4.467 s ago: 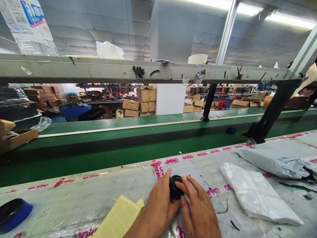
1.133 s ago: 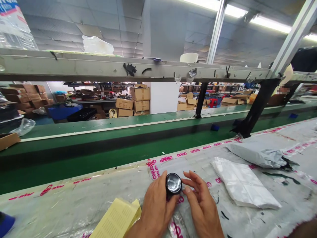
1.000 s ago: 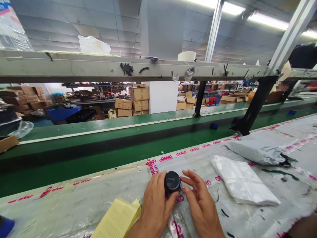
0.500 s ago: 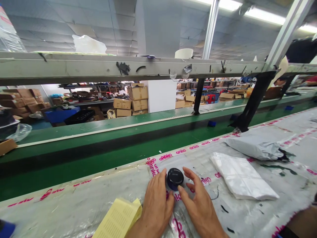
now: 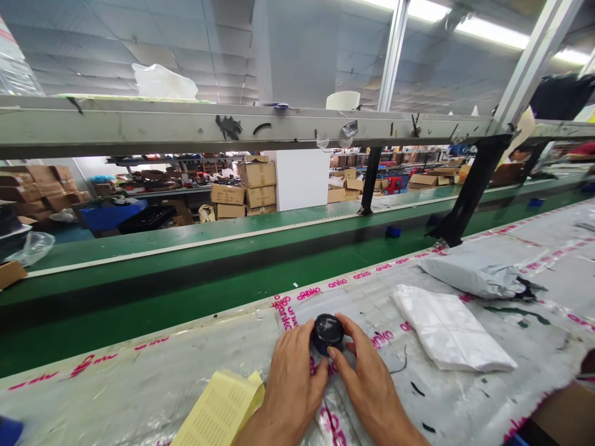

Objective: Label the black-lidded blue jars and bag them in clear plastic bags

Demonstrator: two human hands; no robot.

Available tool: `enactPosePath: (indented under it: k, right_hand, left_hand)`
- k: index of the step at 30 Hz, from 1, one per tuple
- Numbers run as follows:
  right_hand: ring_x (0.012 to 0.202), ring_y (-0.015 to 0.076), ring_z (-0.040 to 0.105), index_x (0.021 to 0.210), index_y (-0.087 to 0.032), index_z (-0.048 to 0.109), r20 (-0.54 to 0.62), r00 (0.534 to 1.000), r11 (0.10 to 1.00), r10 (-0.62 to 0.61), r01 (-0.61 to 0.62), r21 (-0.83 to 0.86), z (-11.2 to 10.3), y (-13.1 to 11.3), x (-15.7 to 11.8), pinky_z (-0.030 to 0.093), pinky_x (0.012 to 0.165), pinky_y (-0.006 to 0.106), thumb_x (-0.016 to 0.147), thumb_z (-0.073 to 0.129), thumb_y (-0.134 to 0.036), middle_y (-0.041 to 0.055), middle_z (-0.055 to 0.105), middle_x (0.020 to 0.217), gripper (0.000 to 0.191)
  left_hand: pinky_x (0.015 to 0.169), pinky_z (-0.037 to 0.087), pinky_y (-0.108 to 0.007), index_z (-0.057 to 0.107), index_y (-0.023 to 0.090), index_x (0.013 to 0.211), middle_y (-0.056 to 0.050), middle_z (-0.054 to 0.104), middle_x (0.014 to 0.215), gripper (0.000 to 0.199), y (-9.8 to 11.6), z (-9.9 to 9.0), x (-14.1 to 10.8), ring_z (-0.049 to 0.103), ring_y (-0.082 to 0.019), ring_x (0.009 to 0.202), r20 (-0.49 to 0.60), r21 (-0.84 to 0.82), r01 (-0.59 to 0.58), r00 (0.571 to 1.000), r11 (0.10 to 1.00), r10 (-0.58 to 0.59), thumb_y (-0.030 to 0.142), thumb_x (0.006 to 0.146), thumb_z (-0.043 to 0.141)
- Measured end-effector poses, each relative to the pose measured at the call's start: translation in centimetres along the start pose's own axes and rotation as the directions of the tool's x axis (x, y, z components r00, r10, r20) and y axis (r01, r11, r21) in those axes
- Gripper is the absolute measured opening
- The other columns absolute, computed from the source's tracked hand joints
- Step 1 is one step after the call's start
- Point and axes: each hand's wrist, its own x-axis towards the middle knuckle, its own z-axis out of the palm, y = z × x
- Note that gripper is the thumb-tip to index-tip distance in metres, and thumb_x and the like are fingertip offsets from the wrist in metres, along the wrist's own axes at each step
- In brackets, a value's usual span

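Note:
A small round object with a glossy black top and dark blue lower side [image 5: 328, 331] sits on the plastic-covered table in front of me. Around its right side, my right hand [image 5: 365, 378] has the index finger at the far edge and the thumb at the near edge. My left hand [image 5: 294, 378] lies along the left, fingers stretched out and thumb apart, with the fingertips against or very close to the object's side. Left of that hand, partly behind its wrist, is a yellow printed paper pad or stack [image 5: 218, 409].
Folded white sheets or bags [image 5: 453, 328] lie to the right, with a grey plastic bag [image 5: 474, 272] beyond. A green conveyor belt [image 5: 223, 272] runs past the table, bearing a small blue piece [image 5: 393, 231]. A dark post [image 5: 474, 192] and a metal shelf beam [image 5: 176, 128] stand ahead.
My right hand has moved left, and its index finger and thumb have closed onto the round object. My left hand stays nearly in place. The view has shifted slightly.

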Motion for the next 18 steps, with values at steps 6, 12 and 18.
enactPosePath:
  k: [6,12,18]
  right_hand:
    - [0.138,0.028,0.048,0.15,-0.023,0.033,-0.011,0.997,0.994,0.081,-0.08,0.073,0.03,-0.02,0.16,0.041,0.115,0.053,0.093,0.045,-0.034,0.0102,0.044,0.155,0.06]
    - [0.139,0.0298,0.047,0.146,-0.021,0.04,-0.04,0.996,0.997,0.082,-0.082,0.009,0.09,-0.54,0.37,0.038,0.116,0.054,0.088,0.054,-0.035,0.0122,0.05,0.15,0.061]
    - [0.137,0.0278,0.05,0.145,-0.022,0.042,-0.079,0.997,0.998,-0.024,0.02,-0.058,0.24,-0.17,0.07,0.043,0.113,0.051,0.094,0.049,-0.036,0.0112,0.053,0.147,0.053]
  left_hand:
    - [0.103,0.051,-0.057,0.052,0.017,0.134,-0.013,0.065,0.13,0.049,0.48,-0.45,0.24,0.061,-0.03,0.119,0.075,-0.058,0.02,0.997,0.998,-0.015,0.021,0.086,0.058]
    - [0.101,0.051,-0.059,0.046,0.019,0.138,-0.012,0.068,0.122,0.047,-0.13,-0.16,-0.1,0.064,-0.028,0.114,0.032,-0.044,0.042,0.999,0.998,-0.04,0.015,0.091,0.042]
    - [0.099,0.052,-0.058,0.044,0.017,0.138,-0.014,0.066,0.124,0.051,-0.16,0.1,-0.15,0.062,-0.03,0.115,0.038,0.033,-0.004,0.999,0.999,0.003,0.01,0.088,0.042]
